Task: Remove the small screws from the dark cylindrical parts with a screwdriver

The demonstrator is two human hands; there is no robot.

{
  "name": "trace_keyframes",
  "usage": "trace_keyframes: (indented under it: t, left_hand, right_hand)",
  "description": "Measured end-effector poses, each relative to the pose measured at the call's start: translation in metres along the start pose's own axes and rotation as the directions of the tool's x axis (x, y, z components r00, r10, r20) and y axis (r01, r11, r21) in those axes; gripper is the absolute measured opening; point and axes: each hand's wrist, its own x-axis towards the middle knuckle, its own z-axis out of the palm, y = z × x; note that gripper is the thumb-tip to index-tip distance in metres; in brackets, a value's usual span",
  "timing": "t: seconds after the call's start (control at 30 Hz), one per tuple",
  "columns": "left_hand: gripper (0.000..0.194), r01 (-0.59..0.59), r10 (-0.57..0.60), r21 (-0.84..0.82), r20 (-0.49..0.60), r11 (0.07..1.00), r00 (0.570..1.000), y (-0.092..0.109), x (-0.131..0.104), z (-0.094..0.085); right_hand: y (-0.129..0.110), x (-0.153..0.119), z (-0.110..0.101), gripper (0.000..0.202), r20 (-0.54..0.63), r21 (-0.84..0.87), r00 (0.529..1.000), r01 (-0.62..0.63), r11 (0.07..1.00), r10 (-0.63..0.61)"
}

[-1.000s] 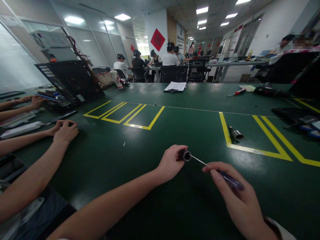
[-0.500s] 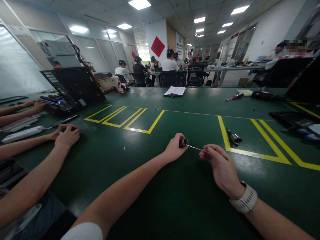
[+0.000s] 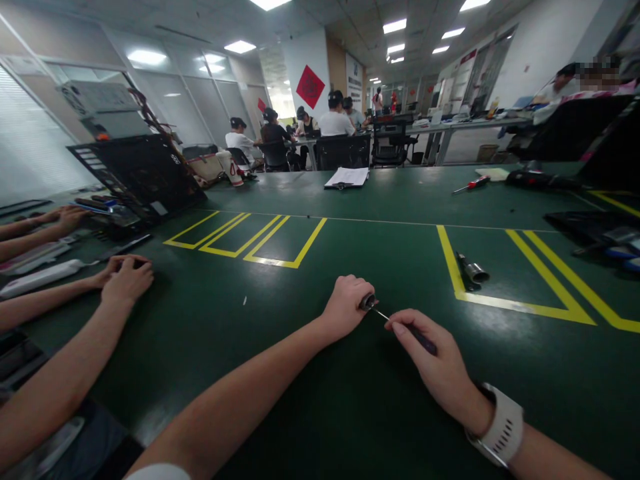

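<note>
My left hand [image 3: 346,307] is closed around a small dark cylindrical part with a metal rim [image 3: 367,302], its round open end facing right. My right hand [image 3: 425,350] grips a screwdriver [image 3: 424,339] by its dark handle. The thin metal shaft points left and its tip is at the open end of the part; whether it touches inside cannot be made out. Both hands are just above the green table [image 3: 280,373]. Beyond my right hand, a metal cup-shaped part with a dark piece [image 3: 475,271] lies inside a yellow taped outline [image 3: 520,306].
At the left, a co-worker's hands [image 3: 125,279] rest near a white power strip [image 3: 43,279]. A black panelled device [image 3: 145,173] stands behind them. A clipboard with papers [image 3: 347,177] and a red screwdriver [image 3: 471,185] lie toward the far edge. Dark tools [image 3: 600,233] lie at right.
My right hand has moved slightly left and down and turned, so the screwdriver's handle now shows. My left hand has rolled, tilting the part's open end downward. The view has shifted a little.
</note>
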Motion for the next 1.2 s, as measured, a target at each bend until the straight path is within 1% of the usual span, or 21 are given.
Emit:
trace_keyframes:
  t: [0.1, 0.17, 0.3, 0.43, 0.53, 0.6, 0.67, 0.73, 0.8, 0.9, 1.07, 1.13, 1.2]
  left_hand:
    - [0.015, 0.038, -0.04, -0.082, -0.018, 0.996, 0.999, -0.002, 0.001, 0.0]
    - [0.018, 0.081, -0.088, -0.172, -0.034, 0.982, 0.996, -0.003, 0.002, 0.0]
    - [0.02, 0.132, -0.157, -0.293, -0.062, 0.947, 0.986, -0.004, 0.003, -0.001]
    - [0.021, 0.116, -0.15, -0.364, -0.065, 0.924, 0.987, -0.004, 0.003, -0.001]
    - [0.02, 0.13, -0.158, -0.316, -0.065, 0.94, 0.985, -0.004, 0.002, -0.001]
    - [0.018, 0.156, -0.179, -0.24, -0.078, 0.958, 0.981, -0.004, 0.002, -0.001]
    - [0.014, 0.171, -0.187, -0.161, -0.093, 0.972, 0.978, -0.003, 0.002, 0.0]
    - [0.011, 0.169, -0.178, -0.096, -0.096, 0.981, 0.979, -0.003, 0.002, 0.0]
    - [0.011, 0.147, -0.152, -0.064, -0.092, 0.987, 0.984, -0.003, 0.001, 0.0]
    - [0.015, 0.119, -0.127, -0.092, -0.097, 0.989, 0.987, -0.003, 0.001, -0.001]
    - [0.02, 0.11, -0.146, -0.255, -0.125, 0.961, 0.981, -0.004, 0.001, 0.0]
    - [0.021, 0.123, -0.163, -0.314, -0.104, 0.941, 0.981, -0.005, 0.001, 0.0]
    - [0.021, 0.135, -0.174, -0.337, -0.09, 0.932, 0.981, -0.005, 0.001, 0.0]
  right_hand:
    - [0.002, 0.001, 0.0, 0.02, 0.026, 0.055, 0.998, -0.05, 0.997, 0.048]
    - [0.005, 0.003, 0.0, 0.022, 0.044, 0.156, 0.993, -0.118, 0.981, 0.113]
    - [0.007, 0.007, 0.0, 0.024, 0.076, 0.364, 0.973, -0.231, 0.902, 0.219]
    - [0.006, 0.01, 0.001, 0.023, 0.112, 0.464, 0.958, -0.286, 0.839, 0.264]
    - [0.006, 0.009, 0.002, 0.024, 0.086, 0.471, 0.962, -0.27, 0.84, 0.261]
    - [0.008, 0.007, 0.003, 0.025, 0.064, 0.42, 0.967, -0.252, 0.872, 0.248]
    - [0.009, 0.005, 0.004, 0.027, 0.069, 0.339, 0.968, -0.249, 0.907, 0.241]
    - [0.01, 0.003, 0.005, 0.028, 0.087, 0.275, 0.968, -0.251, 0.928, 0.236]
    - [0.01, 0.003, 0.004, 0.028, 0.097, 0.261, 0.968, -0.25, 0.932, 0.232]
    - [0.007, 0.005, 0.003, 0.027, 0.092, 0.334, 0.963, -0.268, 0.904, 0.252]
    - [0.004, 0.008, 0.0, 0.023, 0.118, 0.515, 0.95, -0.307, 0.8, 0.288]
    - [0.004, 0.008, 0.0, 0.022, 0.131, 0.541, 0.947, -0.316, 0.779, 0.293]
    - [0.005, 0.008, 0.001, 0.021, 0.127, 0.551, 0.947, -0.315, 0.773, 0.295]
